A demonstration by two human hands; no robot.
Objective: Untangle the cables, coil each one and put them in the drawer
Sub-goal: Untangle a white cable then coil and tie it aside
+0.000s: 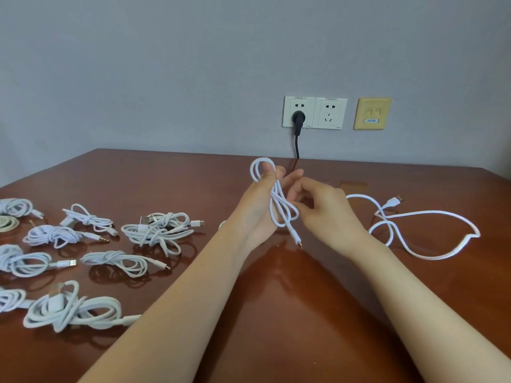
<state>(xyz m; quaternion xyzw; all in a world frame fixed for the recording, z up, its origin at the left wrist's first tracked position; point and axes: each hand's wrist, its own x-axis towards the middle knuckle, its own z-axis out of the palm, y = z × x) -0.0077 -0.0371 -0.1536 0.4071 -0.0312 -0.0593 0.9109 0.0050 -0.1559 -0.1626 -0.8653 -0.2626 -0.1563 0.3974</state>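
Coiling is in hand: the white cable point(277, 201) is gripped in loops by the left hand point(257, 208) above the bench point(276, 299), a lower loop is pinched by the right hand point(326, 210), and the dangling tail is judged due for wrapping next.

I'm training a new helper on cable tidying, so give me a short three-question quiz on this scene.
1. True or false: the loose cable lying on the table beside the right hand is already coiled.
2. What does the left hand hold? A) a partly coiled white cable B) scissors C) nothing
3. Fill in: the bundled cables lie to the ___ of the left hand.
Key: 1 false; 2 A; 3 left.
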